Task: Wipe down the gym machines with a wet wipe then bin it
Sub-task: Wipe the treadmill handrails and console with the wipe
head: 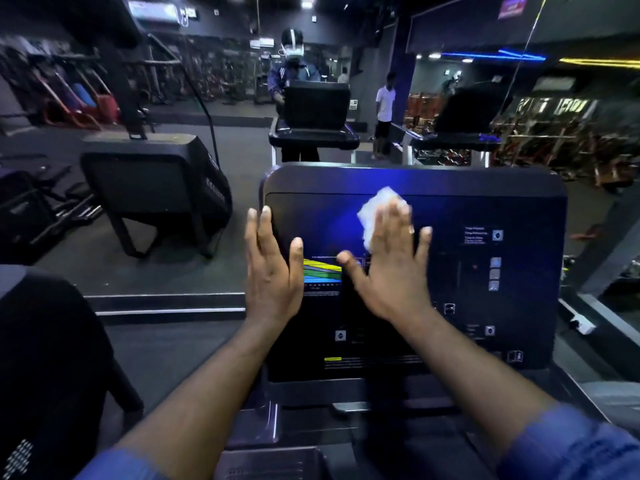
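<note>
Blue sleeves (571,445) at 6 o'clock, left hand (273,271) flat on console (485,188) edge at 9 o'clock, right hand (391,268) flat, fingers straight, pressing wipe (377,206) onto console

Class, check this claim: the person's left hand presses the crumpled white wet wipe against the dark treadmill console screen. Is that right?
No. The right hand presses the crumpled white wet wipe against the dark treadmill console screen; the left hand lies bare at its left edge. The head view shows it.
</note>
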Tool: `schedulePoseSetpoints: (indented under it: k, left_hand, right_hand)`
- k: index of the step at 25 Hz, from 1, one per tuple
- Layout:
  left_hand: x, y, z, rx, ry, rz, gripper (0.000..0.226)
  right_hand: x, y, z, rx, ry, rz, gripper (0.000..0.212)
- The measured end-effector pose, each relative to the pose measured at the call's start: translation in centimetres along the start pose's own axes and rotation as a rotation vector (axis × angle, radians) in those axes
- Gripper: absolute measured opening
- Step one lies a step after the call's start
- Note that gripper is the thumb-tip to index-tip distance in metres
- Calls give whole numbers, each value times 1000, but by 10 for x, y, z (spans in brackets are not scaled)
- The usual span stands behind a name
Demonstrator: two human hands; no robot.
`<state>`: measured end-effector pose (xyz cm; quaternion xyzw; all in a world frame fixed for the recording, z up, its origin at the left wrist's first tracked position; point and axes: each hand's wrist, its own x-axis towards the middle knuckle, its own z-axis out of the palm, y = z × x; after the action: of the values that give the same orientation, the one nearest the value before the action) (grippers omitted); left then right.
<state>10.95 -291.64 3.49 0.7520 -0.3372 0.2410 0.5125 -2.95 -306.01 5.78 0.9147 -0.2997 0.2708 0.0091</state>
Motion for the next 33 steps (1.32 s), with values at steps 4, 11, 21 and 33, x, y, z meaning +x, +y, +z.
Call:
schedulePoseSetpoints:
  k: [4, 11, 21, 33]
  left_hand:
    - [10, -15, -5, -411, -82, -398, 78]
    - [16, -31, -13, -829, -342, -690, 78]
    - [17, -39, 0, -906, -292, -694, 54]
    - [7, -44, 1, -724, -230, -640, 76]
  right_hand:
    - [-52, -11, 22, -101, -55, -166, 86]
    - [7, -98, 12, -34, -63, -226, 87]
    - [27, -131, 13, -39, -2, -211, 88]
    - [-51, -71, 44, -6, -44, -8, 98]
